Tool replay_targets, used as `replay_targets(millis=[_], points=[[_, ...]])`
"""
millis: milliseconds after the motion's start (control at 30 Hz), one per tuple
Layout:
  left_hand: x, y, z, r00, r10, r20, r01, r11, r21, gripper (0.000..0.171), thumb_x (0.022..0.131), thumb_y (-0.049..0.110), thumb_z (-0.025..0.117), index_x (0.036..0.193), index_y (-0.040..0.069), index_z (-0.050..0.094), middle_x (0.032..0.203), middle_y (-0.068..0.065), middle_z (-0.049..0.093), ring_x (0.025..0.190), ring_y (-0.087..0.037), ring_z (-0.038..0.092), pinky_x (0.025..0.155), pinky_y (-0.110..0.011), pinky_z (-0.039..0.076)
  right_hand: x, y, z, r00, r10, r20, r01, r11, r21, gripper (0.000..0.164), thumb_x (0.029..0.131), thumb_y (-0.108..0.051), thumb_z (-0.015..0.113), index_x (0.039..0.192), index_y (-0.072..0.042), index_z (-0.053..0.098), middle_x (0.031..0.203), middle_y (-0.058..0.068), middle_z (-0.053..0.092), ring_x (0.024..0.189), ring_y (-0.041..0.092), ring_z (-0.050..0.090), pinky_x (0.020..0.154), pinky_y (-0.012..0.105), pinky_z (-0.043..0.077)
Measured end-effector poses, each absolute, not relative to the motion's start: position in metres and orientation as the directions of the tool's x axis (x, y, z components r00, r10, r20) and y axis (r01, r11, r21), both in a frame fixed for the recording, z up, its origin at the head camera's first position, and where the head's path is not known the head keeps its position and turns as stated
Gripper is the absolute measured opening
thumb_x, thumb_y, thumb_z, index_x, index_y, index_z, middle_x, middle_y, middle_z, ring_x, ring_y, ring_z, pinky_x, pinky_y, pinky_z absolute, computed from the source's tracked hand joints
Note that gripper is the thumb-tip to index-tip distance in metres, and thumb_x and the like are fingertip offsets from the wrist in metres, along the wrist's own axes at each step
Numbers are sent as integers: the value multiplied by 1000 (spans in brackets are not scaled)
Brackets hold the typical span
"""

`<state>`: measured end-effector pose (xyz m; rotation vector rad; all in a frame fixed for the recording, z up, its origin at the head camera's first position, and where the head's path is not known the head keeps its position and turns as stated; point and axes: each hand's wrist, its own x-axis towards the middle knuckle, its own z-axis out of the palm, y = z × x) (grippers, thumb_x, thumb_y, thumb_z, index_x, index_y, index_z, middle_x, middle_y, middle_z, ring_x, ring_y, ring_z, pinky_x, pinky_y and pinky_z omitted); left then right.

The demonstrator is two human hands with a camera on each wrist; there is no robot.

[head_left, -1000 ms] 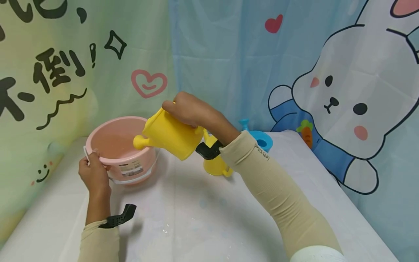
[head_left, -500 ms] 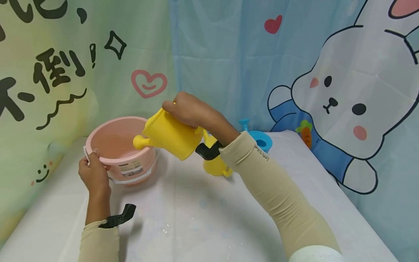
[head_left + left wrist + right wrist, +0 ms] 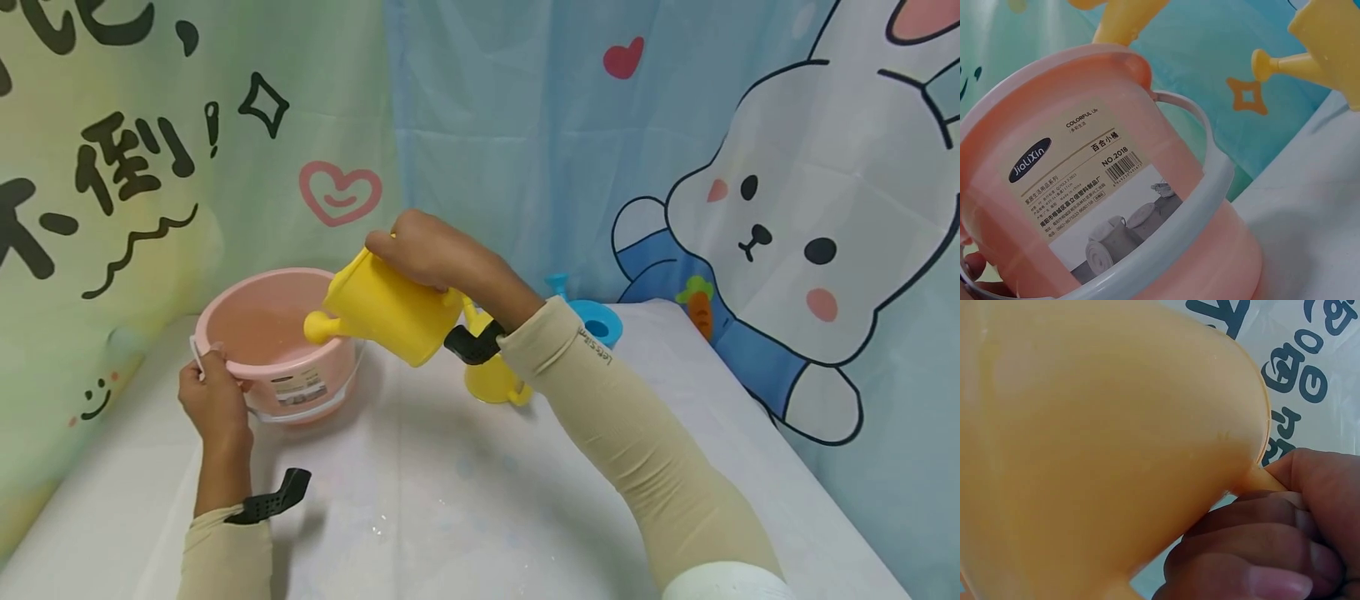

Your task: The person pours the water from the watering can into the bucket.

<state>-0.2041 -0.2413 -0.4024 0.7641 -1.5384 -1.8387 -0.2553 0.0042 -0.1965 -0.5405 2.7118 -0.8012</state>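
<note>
The left hand [image 3: 216,398] grips the rim of a pink bucket [image 3: 296,387], right beside the end of its white handle; in the left wrist view the bucket's label [image 3: 1085,181] faces the camera. Above the table, the right hand [image 3: 431,250] holds a yellow watering can [image 3: 390,308] by its handle, fingers curled round it in the right wrist view. The can tilts left, and its round spout head [image 3: 321,327] overlaps the bucket's right rim in the head view. No stream of water shows at the spout.
A second yellow watering can [image 3: 491,382] stands right of the bucket, partly hidden by the right arm. Behind it is a blue watering can [image 3: 598,322]. Small wet drops lie on the white table [image 3: 420,467]. A printed curtain [image 3: 480,150] hangs behind.
Hardly anything differs: both hands keep their holds, and the tilted watering can stays beside the bucket rim. The whole head view has shifted very slightly.
</note>
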Motion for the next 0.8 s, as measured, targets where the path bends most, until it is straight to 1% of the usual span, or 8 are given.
replay_targets(millis=[100,333,500,800], points=[[-204,-241,-402,-648,-760,-40,92,-131,987,22,98,38,51,104,18,50,95,-2,48,71,-8,51,63,-17,47,-255,5,-197,-898,-414,-147,-265,777,-571,38,99,-35,40,89,-4,59,75,8,53,56,19,46,49,27,40],[-202,-241,-404,-650,-758,-46,77,-127,989,24,98,39,51,107,17,49,97,-1,48,73,-8,52,64,-16,48,-256,3,-198,-893,-421,-158,-264,776,-573,37,99,-36,40,93,-5,59,78,9,54,57,19,47,49,28,41],[-204,-242,-404,-650,-759,-23,91,-108,990,21,98,38,50,103,18,49,94,-2,48,70,-9,51,62,-16,46,-256,2,-197,-898,-413,-152,-264,781,-566,37,99,-36,40,94,-5,59,80,9,55,57,20,47,49,28,41],[-203,-241,-404,-648,-762,-18,97,-105,990,20,98,38,50,103,18,49,94,-3,48,69,-9,51,61,-16,46,-256,1,-197,-896,-418,-151,-270,782,-561,36,99,-35,40,95,-5,58,81,10,56,59,20,49,50,27,42]])
